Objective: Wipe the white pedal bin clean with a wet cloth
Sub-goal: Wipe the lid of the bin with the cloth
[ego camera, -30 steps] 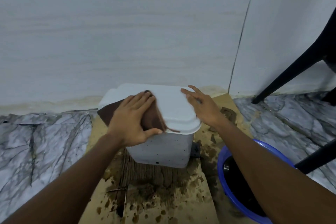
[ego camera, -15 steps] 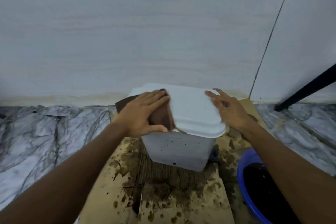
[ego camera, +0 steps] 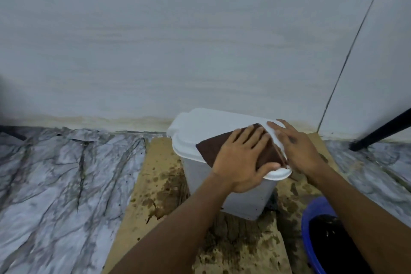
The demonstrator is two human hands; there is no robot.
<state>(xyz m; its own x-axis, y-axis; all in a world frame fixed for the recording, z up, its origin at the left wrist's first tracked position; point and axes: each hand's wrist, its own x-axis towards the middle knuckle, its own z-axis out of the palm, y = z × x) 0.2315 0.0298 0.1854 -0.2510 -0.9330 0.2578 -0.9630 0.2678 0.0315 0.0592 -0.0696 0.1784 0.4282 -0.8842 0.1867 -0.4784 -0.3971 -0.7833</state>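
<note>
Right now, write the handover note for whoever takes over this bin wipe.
Left hand: flat, pressing the brown cloth on the lid, right half.
Right hand: open, steadying that lid at its right edge.
Pedal bin stands on stained cardboard by the wall; blue basin at its right.
Done: lid being wiped.
Left: speckled bin body.

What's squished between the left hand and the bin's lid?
A brown cloth lies flat between the left hand and the white lid, shown in the head view.
</note>
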